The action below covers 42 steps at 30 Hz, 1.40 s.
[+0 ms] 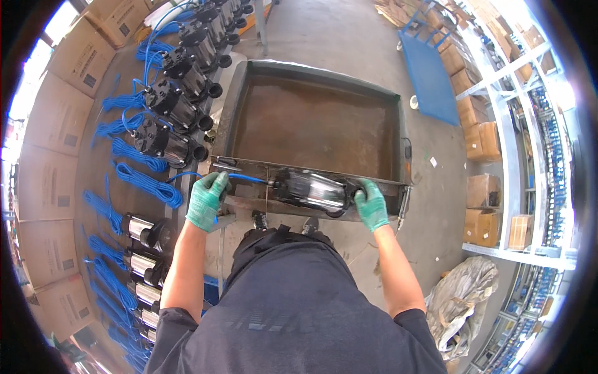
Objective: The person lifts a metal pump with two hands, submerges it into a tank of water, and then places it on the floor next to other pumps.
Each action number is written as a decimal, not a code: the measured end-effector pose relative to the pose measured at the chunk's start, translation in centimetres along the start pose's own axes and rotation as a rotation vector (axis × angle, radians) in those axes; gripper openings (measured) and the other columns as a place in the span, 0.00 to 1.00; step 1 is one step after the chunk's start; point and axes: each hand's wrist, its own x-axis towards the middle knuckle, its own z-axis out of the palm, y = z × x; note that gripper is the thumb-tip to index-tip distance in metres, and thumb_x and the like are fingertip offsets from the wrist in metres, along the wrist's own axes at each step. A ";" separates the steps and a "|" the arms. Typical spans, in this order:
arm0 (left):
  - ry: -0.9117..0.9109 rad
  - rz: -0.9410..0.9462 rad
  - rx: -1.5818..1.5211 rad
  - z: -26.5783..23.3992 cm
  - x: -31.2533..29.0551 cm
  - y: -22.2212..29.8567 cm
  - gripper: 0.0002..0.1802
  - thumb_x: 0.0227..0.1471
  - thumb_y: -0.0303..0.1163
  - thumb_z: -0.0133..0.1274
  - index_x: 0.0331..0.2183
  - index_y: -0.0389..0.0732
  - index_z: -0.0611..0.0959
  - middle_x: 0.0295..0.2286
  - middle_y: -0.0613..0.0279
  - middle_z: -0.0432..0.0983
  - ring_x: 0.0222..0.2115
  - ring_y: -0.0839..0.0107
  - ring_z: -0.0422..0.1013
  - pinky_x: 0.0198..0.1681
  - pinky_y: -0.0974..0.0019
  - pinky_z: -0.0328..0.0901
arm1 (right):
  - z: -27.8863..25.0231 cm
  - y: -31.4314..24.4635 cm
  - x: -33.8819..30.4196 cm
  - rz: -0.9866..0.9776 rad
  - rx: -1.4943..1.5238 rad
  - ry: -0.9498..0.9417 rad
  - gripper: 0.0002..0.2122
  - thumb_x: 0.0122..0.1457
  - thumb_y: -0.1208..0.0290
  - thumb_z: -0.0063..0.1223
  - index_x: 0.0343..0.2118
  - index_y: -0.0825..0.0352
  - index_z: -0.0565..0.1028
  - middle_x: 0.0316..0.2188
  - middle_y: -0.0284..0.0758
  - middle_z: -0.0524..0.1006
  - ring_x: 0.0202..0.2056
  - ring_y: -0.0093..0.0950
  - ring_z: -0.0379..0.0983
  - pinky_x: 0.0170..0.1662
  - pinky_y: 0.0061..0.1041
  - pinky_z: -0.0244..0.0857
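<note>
the steel pump (314, 189) lies on its side along the metal tank's (317, 124) near edge; whether it rests there or is lifted, i cannot tell. the left hand (208, 202) is closed on its blue cable (247, 178), the right hand (372, 206) around its black end. with one end gripped, the round body could roll or slip, and a hard tug could strain the cable. leftward, a row of pumps (167, 142) and cable coils (149, 182) could snag it.
</note>
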 end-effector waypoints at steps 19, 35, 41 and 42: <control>-0.423 0.676 0.643 10.1 -0.9 4.1 0.14 0.59 0.40 0.59 0.35 0.38 0.83 0.25 0.49 0.77 0.26 0.52 0.75 0.30 0.57 0.67 | 2.1 10.2 -2.7 0.286 -0.428 -0.056 0.20 0.60 0.58 0.56 0.54 0.59 0.75 0.47 0.47 0.78 0.45 0.48 0.78 0.46 0.45 0.73; 0.149 0.280 0.994 -5.4 -2.0 0.3 0.15 0.55 0.43 0.60 0.36 0.41 0.81 0.28 0.47 0.79 0.32 0.44 0.76 0.37 0.47 0.70 | -0.5 -0.9 1.7 0.586 0.726 -0.399 0.23 0.63 0.76 0.49 0.62 0.64 0.65 0.50 0.35 0.75 0.46 0.27 0.76 0.49 0.31 0.76; 0.276 0.143 1.238 -14.4 0.3 -4.0 0.15 0.55 0.39 0.59 0.42 0.43 0.82 0.40 0.47 0.79 0.39 0.45 0.77 0.41 0.47 0.72 | 3.6 -5.9 4.3 0.289 0.291 -0.439 0.17 0.59 0.77 0.57 0.52 0.67 0.74 0.37 0.31 0.78 0.35 0.18 0.71 0.39 0.19 0.68; 0.198 0.173 1.285 -15.7 1.1 -4.8 0.17 0.55 0.39 0.59 0.45 0.43 0.81 0.43 0.46 0.78 0.40 0.45 0.77 0.41 0.47 0.72 | 3.8 -6.5 4.5 0.279 0.288 -0.451 0.17 0.59 0.77 0.57 0.52 0.67 0.74 0.37 0.31 0.78 0.35 0.18 0.71 0.39 0.19 0.68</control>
